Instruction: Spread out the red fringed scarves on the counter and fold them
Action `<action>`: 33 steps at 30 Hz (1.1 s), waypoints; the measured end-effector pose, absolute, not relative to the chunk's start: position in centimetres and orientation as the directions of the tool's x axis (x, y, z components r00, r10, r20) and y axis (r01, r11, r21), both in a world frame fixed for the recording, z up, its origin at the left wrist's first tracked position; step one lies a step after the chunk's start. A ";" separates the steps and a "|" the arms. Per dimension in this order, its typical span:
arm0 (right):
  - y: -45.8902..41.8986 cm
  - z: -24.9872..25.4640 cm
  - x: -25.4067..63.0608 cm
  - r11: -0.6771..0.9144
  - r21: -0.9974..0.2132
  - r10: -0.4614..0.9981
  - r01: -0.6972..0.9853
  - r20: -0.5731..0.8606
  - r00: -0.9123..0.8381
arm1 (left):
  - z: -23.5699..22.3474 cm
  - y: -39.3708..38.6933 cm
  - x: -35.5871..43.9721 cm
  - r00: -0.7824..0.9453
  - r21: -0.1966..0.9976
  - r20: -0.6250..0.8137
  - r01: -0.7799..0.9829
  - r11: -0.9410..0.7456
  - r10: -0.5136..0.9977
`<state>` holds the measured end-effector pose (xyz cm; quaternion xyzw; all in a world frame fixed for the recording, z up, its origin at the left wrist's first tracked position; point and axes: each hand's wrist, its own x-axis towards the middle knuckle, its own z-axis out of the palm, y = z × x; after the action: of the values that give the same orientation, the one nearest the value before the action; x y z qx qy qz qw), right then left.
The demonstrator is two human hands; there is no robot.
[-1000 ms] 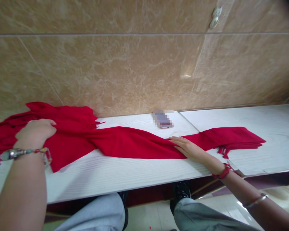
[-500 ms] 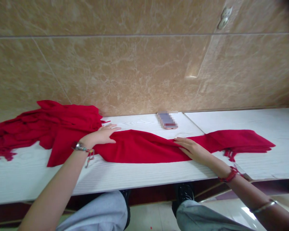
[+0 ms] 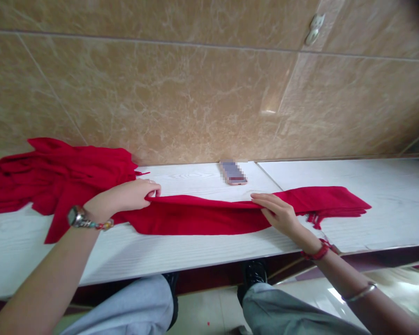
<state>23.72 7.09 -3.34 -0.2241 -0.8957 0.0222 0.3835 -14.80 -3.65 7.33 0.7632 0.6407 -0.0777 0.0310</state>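
A long red scarf stretches lengthwise over the white bench-like surface, with a fold along its far edge. My left hand is closed in a pinch on that far edge, near the scarf's left part. Farther right, my right hand rests on the cloth, fingers stretched out across the far edge. The scarf's right end meets a neatly folded stack of red fringed cloth; where one stops and the other begins is hard to see. Left of my left hand lies a crumpled heap of red cloth.
A phone in a pinkish case lies behind the scarf, near the tiled wall. The white surface has a seam to the right of the phone. My legs and dark shoes are below its front edge.
My left hand has gone from lying spread on the scarf to pinching its far edge, which is now straighter. My right hand stays on the cloth. The whole view has shifted slightly.
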 end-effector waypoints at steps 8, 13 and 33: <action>7.2 -4.1 25.0 0.905 -0.189 0.425 0.380 0.413 -0.806 | 4.2 -3.6 -12.0 0.027 -0.095 -0.379 0.993 -0.068 0.925; 7.2 -3.6 24.9 0.902 -0.244 0.424 0.357 0.335 -0.842 | 4.1 -2.1 -11.5 0.311 0.239 -0.328 0.941 -0.240 0.892; 10.0 -0.2 21.7 0.747 -0.133 0.665 0.652 0.117 -0.738 | 3.3 1.9 -11.7 0.375 0.245 -0.339 0.921 -0.304 0.863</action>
<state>21.69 10.03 -0.18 -0.3534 -0.9313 0.0416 0.0785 -11.69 1.93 3.27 0.8044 0.5543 -0.0718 0.2015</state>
